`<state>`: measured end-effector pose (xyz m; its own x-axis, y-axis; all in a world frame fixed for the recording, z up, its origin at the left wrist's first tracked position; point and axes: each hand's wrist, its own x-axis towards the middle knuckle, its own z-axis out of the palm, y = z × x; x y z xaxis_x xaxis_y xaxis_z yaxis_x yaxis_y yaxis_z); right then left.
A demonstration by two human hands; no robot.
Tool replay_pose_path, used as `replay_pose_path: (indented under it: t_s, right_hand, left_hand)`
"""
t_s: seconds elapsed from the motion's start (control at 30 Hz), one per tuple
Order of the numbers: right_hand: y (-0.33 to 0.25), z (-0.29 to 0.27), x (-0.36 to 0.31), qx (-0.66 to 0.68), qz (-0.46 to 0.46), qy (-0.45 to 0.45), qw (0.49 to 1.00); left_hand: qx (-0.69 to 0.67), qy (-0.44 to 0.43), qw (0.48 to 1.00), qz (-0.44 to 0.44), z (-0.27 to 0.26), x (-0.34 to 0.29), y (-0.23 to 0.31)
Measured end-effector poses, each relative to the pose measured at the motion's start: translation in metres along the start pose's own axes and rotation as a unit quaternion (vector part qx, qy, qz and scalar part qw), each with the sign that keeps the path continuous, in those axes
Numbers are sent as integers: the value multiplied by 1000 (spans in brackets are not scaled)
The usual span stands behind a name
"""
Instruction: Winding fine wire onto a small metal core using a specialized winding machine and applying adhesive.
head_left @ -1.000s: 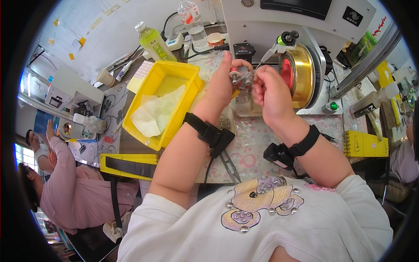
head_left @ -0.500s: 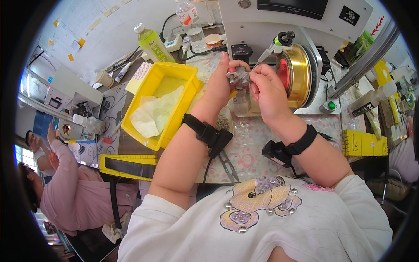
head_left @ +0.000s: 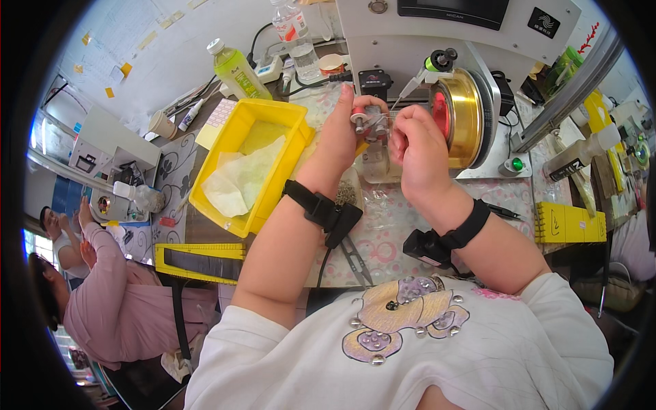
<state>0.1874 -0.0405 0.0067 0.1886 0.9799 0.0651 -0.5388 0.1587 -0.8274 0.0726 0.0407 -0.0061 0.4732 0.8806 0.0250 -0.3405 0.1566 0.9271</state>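
Observation:
My left hand (head_left: 342, 133) is closed round a small metal part (head_left: 372, 123) with a red-and-white round end, its thumb pointing up. Just to the right, my right hand (head_left: 418, 140) has thumb and forefinger pinched together beside the part. A fine pale strand seems to run between part and fingertips; too thin to make out surely. Above the hands, a slanted needle-like nozzle (head_left: 410, 89) points down towards the part. A large gold spool (head_left: 465, 121) with a red inside stands right of my right hand, on a white machine (head_left: 437, 41).
A yellow tray (head_left: 205, 198) holding white sheets lies left of my left forearm. Tweezers (head_left: 357, 260) rest near the table's front edge. Behind stand a green drink bottle (head_left: 238, 68) and a clear bottle (head_left: 301, 48). A person in pink (head_left: 123, 294) sits at far left.
My right hand has shifted slightly down and right, drawing a little away from the part. My left hand still grips the part in nearly the same place.

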Motion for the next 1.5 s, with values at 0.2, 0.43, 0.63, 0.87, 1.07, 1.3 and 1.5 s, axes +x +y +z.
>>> replay_pose_path:
  t_s: [0.2, 0.43, 0.63, 0.87, 1.07, 1.3, 1.5]
  right_hand:
    - [-6, 2, -7, -32, 32, -7, 999]
    - [-57, -13, -48, -141, 92, -187, 968]
    - [-96, -39, -65, -151, 49, -231, 960]
    - [-110, -62, -77, -226, 46, -160, 960]
    - [-120, -77, -88, -293, -17, -160, 943]
    - [-129, -61, -110, -436, -164, -166, 869]
    - [-131, -58, -115, -575, -360, -185, 711]
  left_hand:
    - [-6, -8, 1000, -1, -1, 1, -1]
    - [2, -49, 999, 0, -8, 5, -4]
    - [18, -38, 999, 11, -8, 6, -8]
    - [43, -27, 999, 13, -7, 5, -7]
    - [176, 196, 949, 171, 4, -13, 13]
    - [176, -22, 950, 259, 63, -114, 34]
    - [249, -211, 931, 165, 116, -145, 36]
